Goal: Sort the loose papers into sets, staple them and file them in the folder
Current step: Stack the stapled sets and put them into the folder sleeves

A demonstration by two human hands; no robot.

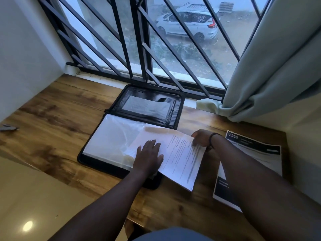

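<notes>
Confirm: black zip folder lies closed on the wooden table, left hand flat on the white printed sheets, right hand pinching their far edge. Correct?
One thing is wrong: the black zip folder lies open, not closed, with its clear plastic sleeves exposed, as the head view shows. The rest stands: it lies on the wooden table, left hand flat on the white printed sheets, right hand pinching their far edge.

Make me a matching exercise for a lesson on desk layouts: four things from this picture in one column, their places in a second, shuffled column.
Things:
1. stapler
2. folder
3. paper set
4. black-banded sheets

Places:
A. lying open at the desk's middle, below the window
B. at the desk's right end, beside the right forearm
C. at the desk's far left edge
D. under the left hand, its edge pinched by the right hand

Pairs: 1-C, 2-A, 3-D, 4-B
</notes>
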